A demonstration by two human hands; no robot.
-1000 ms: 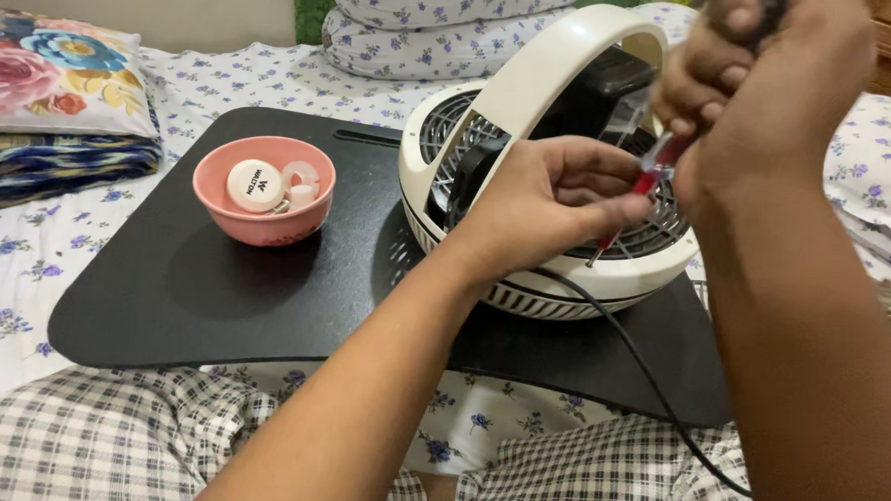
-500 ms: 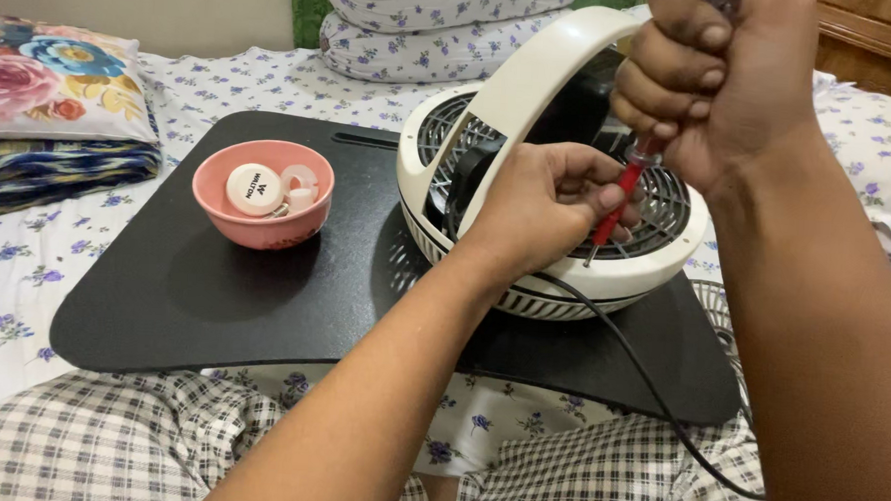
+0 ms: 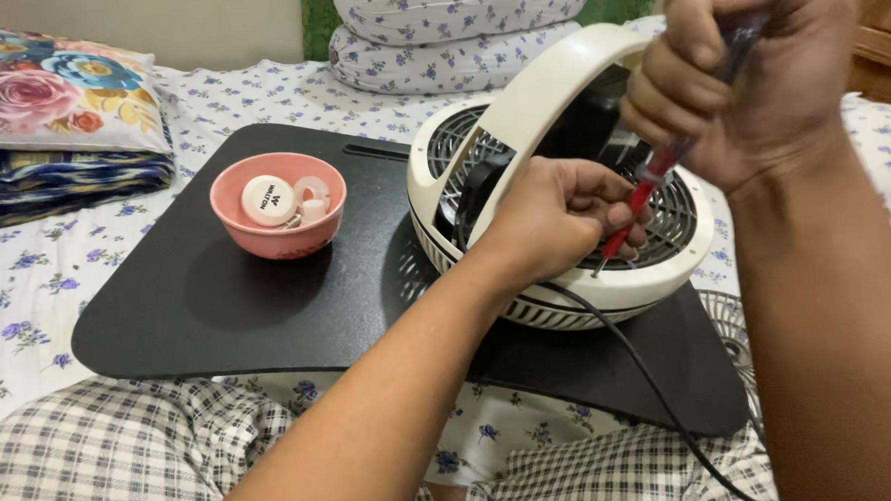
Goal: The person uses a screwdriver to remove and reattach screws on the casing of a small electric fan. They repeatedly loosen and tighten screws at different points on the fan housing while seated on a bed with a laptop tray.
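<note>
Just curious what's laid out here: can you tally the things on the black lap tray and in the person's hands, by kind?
Cream table fan: 1
Pink bowl of small parts: 1
Red-shafted screwdriver, in right hand, tip steadied by left hand: 1
Black power cord: 1
Total: 4

left hand curled, right hand fisted above
</note>
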